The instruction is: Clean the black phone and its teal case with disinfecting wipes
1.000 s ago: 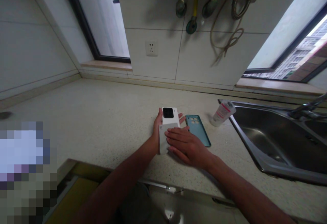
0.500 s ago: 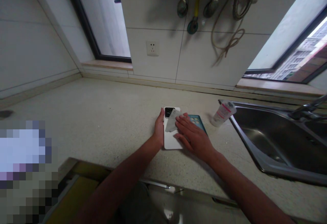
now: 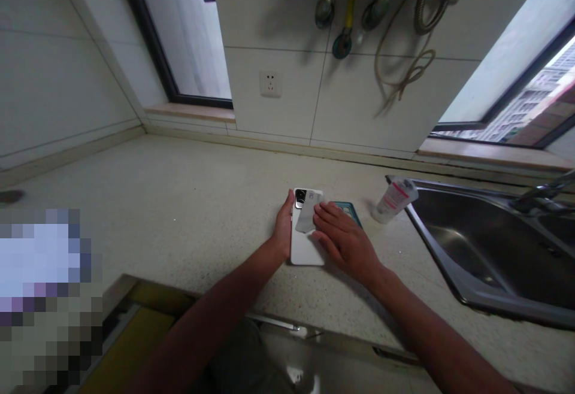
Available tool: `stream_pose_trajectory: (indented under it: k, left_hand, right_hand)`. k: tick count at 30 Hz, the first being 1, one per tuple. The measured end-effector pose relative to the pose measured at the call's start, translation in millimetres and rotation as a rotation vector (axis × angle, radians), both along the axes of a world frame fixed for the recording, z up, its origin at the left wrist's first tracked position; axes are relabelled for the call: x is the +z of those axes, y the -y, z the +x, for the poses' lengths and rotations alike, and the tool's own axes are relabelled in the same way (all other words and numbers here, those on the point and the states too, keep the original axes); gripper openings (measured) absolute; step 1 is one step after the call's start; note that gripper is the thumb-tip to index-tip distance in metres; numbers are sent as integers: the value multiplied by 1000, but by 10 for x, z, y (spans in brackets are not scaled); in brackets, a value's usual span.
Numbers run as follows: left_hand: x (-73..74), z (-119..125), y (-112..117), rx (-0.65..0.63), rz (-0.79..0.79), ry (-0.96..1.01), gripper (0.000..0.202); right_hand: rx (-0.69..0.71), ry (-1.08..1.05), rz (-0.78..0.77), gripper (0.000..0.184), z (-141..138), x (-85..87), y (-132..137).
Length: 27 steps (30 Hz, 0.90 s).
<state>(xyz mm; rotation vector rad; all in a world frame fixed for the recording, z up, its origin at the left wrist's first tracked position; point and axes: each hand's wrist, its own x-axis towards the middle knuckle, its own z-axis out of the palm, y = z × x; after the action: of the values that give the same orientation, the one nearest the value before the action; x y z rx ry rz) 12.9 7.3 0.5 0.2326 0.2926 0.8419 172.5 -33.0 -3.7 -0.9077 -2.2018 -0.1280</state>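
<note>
A white phone (image 3: 308, 250) lies back up on the counter, its dark camera block at the top left. My left hand (image 3: 283, 226) grips the phone's left edge, thumb side upward along it. A thin grey cloth (image 3: 307, 217) covers part of the phone's upper back. My right hand (image 3: 344, 235) presses on the cloth with its fingers close together and nearly straight, holding it against the phone. A teal phone case (image 3: 350, 208) lies just beyond my right hand, mostly hidden by it.
A clear plastic cup (image 3: 394, 200) with pink print leans at the rim of the steel sink (image 3: 453, 232) on the right. A wall socket (image 3: 270, 84) and several hoses are on the tiled wall behind. An open drawer (image 3: 135, 334) is at the lower left.
The view has shifted slightly. My right hand and the cloth sit a little differently on the phone's back. My left hand keeps its hold on the phone's edge.
</note>
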Motion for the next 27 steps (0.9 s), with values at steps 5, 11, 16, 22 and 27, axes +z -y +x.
stream_pose_trajectory:
  k: [5,11,16,22,27]
  left_hand:
    - [-2,-19,-2,95,23,13,70]
    - [38,-46,1,143,22,68,66]
    - [74,-33,3,250,0,67,64]
    - [100,-26,-6,372,-54,16,60]
    - [69,-20,-33,408,-135,-22,58]
  right_hand:
    - [184,36,7,29,-87,92,110]
    - [387,88,26,28,-163,81,181]
    - [458,50,69,26,-118,95,119]
    - [435,18,23,23,39,198,16]
    - [376,3,14,21,73,202,9]
